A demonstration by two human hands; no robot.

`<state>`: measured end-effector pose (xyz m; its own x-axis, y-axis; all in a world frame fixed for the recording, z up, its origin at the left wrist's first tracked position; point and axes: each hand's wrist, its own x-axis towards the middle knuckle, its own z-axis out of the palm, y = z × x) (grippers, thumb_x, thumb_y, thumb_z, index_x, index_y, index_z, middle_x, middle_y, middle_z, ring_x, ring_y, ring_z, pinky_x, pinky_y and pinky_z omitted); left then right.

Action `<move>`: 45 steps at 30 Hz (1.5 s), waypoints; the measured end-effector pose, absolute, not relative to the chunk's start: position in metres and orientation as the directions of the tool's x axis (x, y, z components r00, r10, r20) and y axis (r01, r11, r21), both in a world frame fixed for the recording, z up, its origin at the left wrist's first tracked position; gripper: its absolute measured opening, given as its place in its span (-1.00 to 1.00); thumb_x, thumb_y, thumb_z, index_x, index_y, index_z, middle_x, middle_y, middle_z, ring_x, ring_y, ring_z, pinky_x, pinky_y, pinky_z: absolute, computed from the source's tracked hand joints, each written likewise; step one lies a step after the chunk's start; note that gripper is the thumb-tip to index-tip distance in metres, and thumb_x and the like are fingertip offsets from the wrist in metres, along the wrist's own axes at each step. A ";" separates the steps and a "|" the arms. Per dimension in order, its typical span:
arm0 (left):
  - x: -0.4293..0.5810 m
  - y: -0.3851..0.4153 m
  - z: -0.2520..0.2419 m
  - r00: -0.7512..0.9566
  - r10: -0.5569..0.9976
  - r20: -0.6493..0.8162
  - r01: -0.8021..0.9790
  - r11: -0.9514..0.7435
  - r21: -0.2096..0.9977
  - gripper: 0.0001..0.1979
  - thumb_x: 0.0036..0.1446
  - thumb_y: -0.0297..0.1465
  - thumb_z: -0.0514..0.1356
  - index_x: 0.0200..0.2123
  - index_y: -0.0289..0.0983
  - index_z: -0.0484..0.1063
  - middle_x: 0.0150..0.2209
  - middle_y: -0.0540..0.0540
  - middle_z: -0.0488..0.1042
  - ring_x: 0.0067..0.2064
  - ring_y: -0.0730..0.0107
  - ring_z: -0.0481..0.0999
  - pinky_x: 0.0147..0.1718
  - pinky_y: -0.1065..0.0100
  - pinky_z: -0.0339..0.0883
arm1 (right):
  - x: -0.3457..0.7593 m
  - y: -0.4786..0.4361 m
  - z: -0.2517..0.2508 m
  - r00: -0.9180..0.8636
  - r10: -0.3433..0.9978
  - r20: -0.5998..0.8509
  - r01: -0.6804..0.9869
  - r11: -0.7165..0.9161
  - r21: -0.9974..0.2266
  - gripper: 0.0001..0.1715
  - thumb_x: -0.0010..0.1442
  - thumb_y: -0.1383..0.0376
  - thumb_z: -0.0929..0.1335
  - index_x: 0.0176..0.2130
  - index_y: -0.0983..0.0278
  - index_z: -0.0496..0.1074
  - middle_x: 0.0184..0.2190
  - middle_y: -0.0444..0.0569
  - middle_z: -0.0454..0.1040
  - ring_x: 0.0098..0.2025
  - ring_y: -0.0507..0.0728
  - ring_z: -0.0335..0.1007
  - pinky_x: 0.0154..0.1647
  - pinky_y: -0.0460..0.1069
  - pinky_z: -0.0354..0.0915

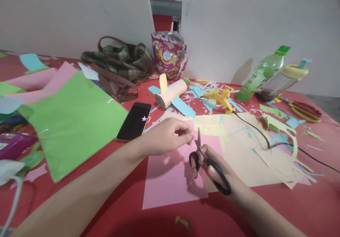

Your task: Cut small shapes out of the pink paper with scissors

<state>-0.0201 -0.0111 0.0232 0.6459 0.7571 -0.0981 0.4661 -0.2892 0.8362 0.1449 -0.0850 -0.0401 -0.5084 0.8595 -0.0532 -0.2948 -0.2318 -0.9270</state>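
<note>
Black-handled scissors are held in my right hand, blades partly apart and pointing up and away. My left hand is just left of the blades, thumb and fingertips pinched together; whatever lies between them is too small to make out. Beneath both hands lies a pink paper sheet, overlapping cream sheets. Beyond my left hand sits a pale pink paper tube with yellow and blue tabs. A dark-screened phone with a small pink star on it lies to the left.
A yellow glue gun trails a black cord rightward. Behind it stand a green bottle and a clear cup. Red-handled pliers lie at right. Green paper, a plaid bag and a snack bag are left and back.
</note>
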 end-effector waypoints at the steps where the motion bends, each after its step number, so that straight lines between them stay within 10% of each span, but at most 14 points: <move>1: -0.020 -0.011 0.023 0.647 0.756 -0.096 0.465 -0.292 0.836 -0.76 0.00 -0.39 -0.01 -0.66 -0.32 0.15 -0.63 0.09 0.14 -0.57 0.61 0.11 -0.57 0.53 0.02 | 0.145 -0.085 -0.040 -0.506 0.861 -0.052 -0.288 -0.226 -0.931 -0.66 0.00 0.07 0.28 -0.40 0.24 0.10 -0.45 -0.08 0.19 -0.41 0.06 0.14 -0.38 -0.02 0.09; 45: -0.026 -0.005 0.020 0.611 0.754 -0.243 0.603 -0.244 0.759 -0.75 -0.04 -0.29 0.00 -0.58 -0.31 0.35 -0.66 0.04 0.21 -0.61 0.56 0.16 -0.61 0.52 0.03 | 0.147 -0.085 -0.043 -0.494 0.858 -0.139 -0.214 -0.274 -0.938 -0.63 0.00 0.07 0.29 -0.44 0.26 0.05 -0.55 -0.18 0.18 -0.61 -0.04 0.16 -0.58 -0.10 0.03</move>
